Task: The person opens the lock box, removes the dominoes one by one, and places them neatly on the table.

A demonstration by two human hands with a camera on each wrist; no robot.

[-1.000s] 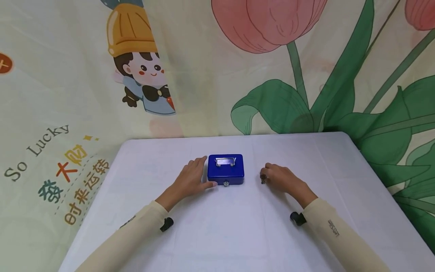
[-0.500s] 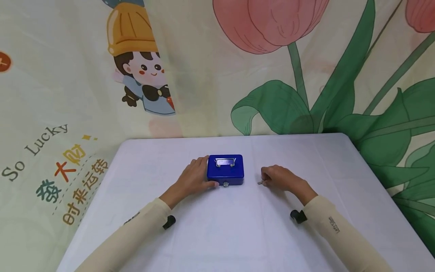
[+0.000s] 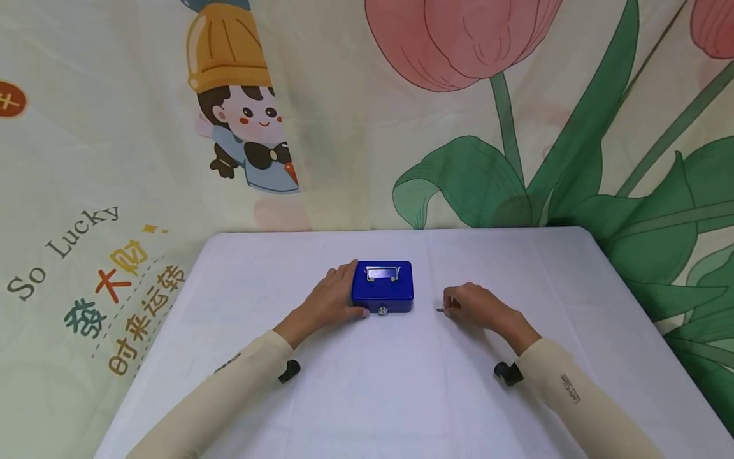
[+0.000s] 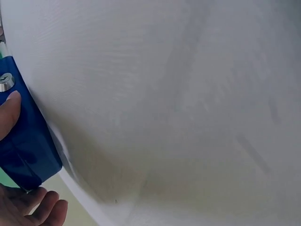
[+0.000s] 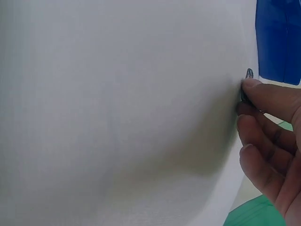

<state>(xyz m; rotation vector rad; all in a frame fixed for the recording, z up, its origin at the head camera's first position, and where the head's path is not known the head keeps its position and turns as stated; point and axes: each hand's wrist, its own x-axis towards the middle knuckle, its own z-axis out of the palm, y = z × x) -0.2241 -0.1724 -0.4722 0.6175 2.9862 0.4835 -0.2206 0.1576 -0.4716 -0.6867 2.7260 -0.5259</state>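
Firstly, head view: we list one box (image 3: pixel 382 293), blue, lid down, standing on the white table (image 3: pixel 367 382) between two hands. On its lid we note a silver handle (image 3: pixel 381 273), lying flat; on its front, a silver lock (image 3: pixel 383 311). Left hand (image 3: pixel 327 298): laid along the box's left side, thumb (image 3: pixel 358 312) brought round to the front, both touching; we enter this as a grip on that end. Right hand (image 3: pixel 482 306): apart from the box, to its right, pinching a small dark metal piece (image 3: pixel 439 310) whose end points toward the box. Two beige sleeves (image 3: pixel 579 398), one per arm, each with a dark mark; one black device (image 3: pixel 508 374) at each wrist. Behind, we record a printed backdrop (image 3: pixel 338 127): pink tulip (image 3: pixel 464 38), green leaves (image 3: pixel 478 178), cartoon figure (image 3: pixel 252 121) in a yellow hat, slanted lettering (image 3: pixel 129 255). Left wrist view: box cut off by the left border; thumb pressed on the front just beside the lock, fingers (image 4: pixel 49 207) bent at the box's end. Right wrist view: metal piece held between thumb and forefinger, tip showing, remaining fingers bent; box at upper right. We cannot tell the piece's full shape; fingers cover most of it.
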